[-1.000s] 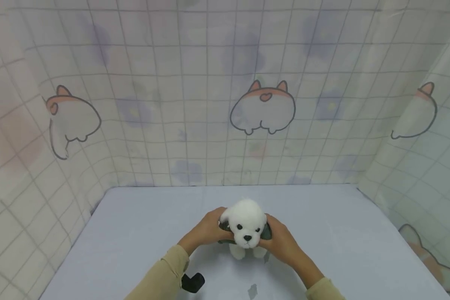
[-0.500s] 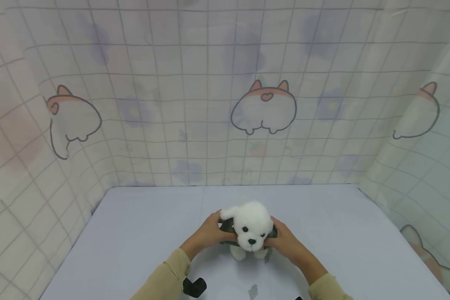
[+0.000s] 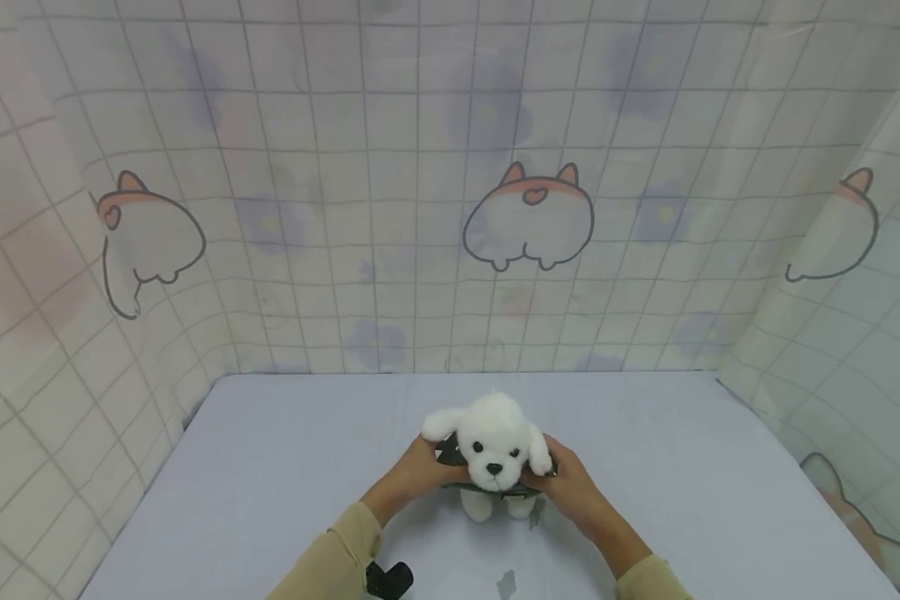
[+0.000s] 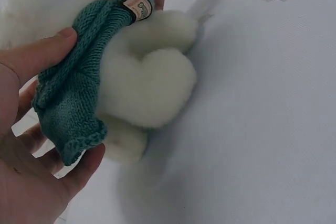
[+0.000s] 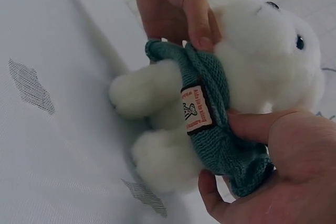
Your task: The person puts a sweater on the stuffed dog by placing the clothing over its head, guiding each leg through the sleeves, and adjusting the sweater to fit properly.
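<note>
A white plush dog stands on the table facing me, its floppy ears spread over the hands. Bunched round its neck is a teal knitted garment with a printed label at the front. My left hand grips the garment at the dog's left-of-view side, thumb on top and fingers beneath. On the other side my right hand pinches its edge between thumb and fingers. The dog's white legs stick out below the knit. Its back is hidden in the head view.
The white table has grey mesh-like patches near the front. Beside the left sleeve is a black strap-like piece. Grid-patterned curtains with animal drawings enclose the back and sides.
The dog's head tilted and shifted right, then came back upright. Both ears now hang out over the garment and hands; the right-hand ear was hidden before. Both hands keep their grip.
</note>
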`<act>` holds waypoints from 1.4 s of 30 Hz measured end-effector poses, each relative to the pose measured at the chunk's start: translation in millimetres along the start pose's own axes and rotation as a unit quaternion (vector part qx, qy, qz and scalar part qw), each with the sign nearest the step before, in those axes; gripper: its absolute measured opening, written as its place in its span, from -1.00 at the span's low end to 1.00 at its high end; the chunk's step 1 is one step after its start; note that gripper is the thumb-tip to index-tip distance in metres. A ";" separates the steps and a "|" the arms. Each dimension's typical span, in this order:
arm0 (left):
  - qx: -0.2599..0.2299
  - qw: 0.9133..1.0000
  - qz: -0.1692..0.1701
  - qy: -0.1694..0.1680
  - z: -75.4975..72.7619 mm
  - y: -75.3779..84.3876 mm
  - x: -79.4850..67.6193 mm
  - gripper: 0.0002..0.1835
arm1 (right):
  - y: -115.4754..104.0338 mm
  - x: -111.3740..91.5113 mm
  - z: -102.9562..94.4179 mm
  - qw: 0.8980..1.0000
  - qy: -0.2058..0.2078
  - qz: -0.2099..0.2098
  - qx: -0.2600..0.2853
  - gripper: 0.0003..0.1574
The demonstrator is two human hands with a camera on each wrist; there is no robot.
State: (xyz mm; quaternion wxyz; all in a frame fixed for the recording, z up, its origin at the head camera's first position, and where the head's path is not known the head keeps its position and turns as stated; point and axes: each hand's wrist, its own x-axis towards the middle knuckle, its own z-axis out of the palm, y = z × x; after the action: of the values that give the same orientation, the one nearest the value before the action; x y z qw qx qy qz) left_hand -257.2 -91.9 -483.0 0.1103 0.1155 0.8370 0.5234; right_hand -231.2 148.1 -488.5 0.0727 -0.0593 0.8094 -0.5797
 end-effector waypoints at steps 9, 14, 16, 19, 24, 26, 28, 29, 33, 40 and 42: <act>0.026 0.998 0.046 -0.014 -1.0 -3.0 -1.5 -0.14 | -1.3 -2.4 -4.1 0.999 -0.024 -0.008 0.031 -0.10; 0.039 0.997 0.055 -0.043 -2.7 -7.1 -0.9 -0.03 | 1.8 -2.9 -4.1 0.999 -0.049 0.007 0.001 0.20; 0.044 0.996 0.058 -0.053 -2.6 -8.4 -0.8 -0.01 | 4.0 -2.7 -4.4 0.998 -0.055 0.008 -0.019 0.34; 0.053 0.994 0.066 -0.063 -2.4 -9.4 -0.9 0.03 | 8.1 -0.6 -4.2 0.996 -0.062 -0.016 -0.054 0.47; 0.061 0.993 0.080 -0.070 -0.9 -11.8 0.2 0.07 | 13.4 3.1 -1.5 0.992 -0.069 -0.054 -0.086 0.31; 0.064 0.992 0.083 -0.071 0.3 -12.9 1.0 0.07 | 14.0 3.4 0.0 0.993 -0.069 -0.049 -0.086 0.23; 0.067 0.991 0.088 -0.071 1.7 -14.1 2.3 0.06 | 13.9 3.4 1.5 0.993 -0.064 -0.044 -0.089 0.19; 0.069 0.991 0.088 -0.070 2.3 -14.8 2.9 0.06 | 13.7 3.7 2.3 0.993 -0.061 -0.042 -0.093 0.18; 0.071 0.992 0.083 -0.066 4.0 -16.2 4.3 0.05 | 13.3 4.8 5.0 0.993 -0.045 -0.030 -0.104 0.17; 0.078 0.993 0.059 -0.066 1.8 -13.7 5.4 0.05 | 6.3 5.7 5.2 0.997 -0.043 -0.001 -0.069 0.06; 0.073 0.993 0.053 -0.071 -0.6 -13.8 7.2 0.03 | 3.7 6.6 4.7 0.998 -0.049 0.002 -0.049 0.01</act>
State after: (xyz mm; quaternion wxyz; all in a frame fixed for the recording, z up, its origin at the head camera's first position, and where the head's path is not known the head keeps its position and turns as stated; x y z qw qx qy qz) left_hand -265.3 -96.0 -495.7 0.1326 0.2041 0.8558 0.4564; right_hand -236.8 143.7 -493.9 0.1105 -0.0898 0.8324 -0.5356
